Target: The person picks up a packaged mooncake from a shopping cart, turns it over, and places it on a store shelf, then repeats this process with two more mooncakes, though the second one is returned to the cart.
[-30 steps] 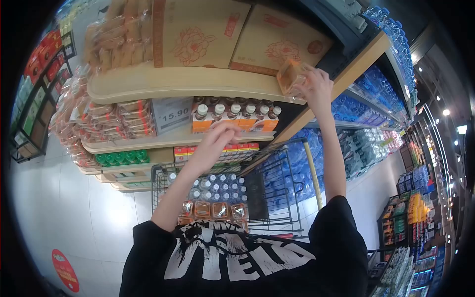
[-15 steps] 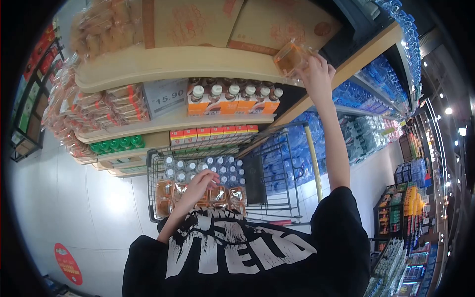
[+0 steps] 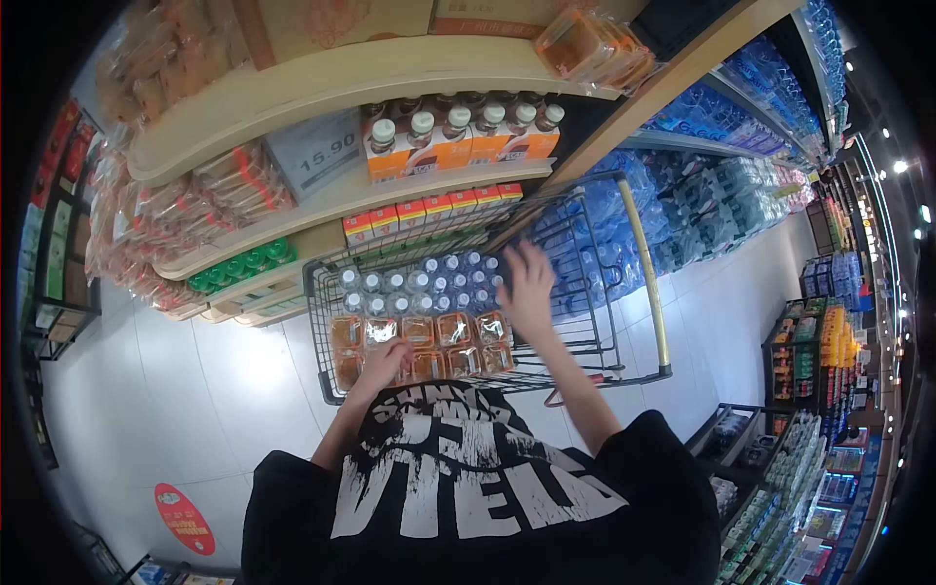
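Observation:
My right hand is over the right part of the shopping cart, fingers spread and slightly blurred, holding nothing. Near the cart's front edge, my left hand is at the clear packages of orange-brown food; its fingers are curled, and anything between them is hidden. White-capped bottles stand in rows behind those packages. Similar clear packages sit at the right end of the upper shelf.
Shelves run along the far side with boxed bottles, bagged bread and a price sign. Shrink-wrapped blue bottles are stacked beyond the cart handle. A red floor sticker lies at lower left.
My right hand has come down from the upper-shelf package to above the cart and opened. My left hand has dropped slightly, towards the packages in the cart. The view has shifted.

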Action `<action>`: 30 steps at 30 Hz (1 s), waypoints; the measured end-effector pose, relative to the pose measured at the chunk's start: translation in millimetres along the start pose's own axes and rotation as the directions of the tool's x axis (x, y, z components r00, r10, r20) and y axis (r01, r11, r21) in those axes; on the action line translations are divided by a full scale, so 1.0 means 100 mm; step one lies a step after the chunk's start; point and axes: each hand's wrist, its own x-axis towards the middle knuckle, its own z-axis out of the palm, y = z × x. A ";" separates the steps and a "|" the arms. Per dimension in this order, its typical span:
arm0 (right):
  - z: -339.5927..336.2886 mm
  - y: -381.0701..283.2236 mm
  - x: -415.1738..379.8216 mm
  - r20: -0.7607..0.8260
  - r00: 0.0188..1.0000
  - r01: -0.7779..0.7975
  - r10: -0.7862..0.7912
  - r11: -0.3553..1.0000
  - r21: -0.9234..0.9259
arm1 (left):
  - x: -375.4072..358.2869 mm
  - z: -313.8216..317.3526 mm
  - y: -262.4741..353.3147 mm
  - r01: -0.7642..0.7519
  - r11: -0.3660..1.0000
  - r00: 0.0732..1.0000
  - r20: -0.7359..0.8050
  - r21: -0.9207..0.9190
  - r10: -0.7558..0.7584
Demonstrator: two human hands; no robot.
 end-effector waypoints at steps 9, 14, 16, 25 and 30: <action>0.76 0.15 -2.19 0.558 0.766 -0.329 0.318 0.941 -0.084 | 0.29 0.17 -1.32 -0.028 0.919 0.999 0.052 0.392 0.008; 0.69 0.02 -1.96 0.618 0.627 -0.497 0.474 0.854 -0.150 | 0.11 0.74 -1.00 0.043 0.797 0.990 0.083 0.603 -0.117; 0.63 0.04 -1.99 0.572 0.679 -0.567 0.460 0.823 0.012 | 0.08 0.94 -1.05 0.021 0.805 0.988 0.111 0.592 -0.108; -0.83 0.66 0.48 -0.395 0.918 0.219 -0.044 0.885 0.411 | -0.25 1.78 -0.99 -0.002 0.854 0.932 -0.308 0.520 0.190; -1.64 0.56 2.11 -0.606 0.741 0.398 -0.289 0.916 0.050 | -0.55 1.91 -0.61 -0.084 0.958 0.916 -0.357 0.275 0.182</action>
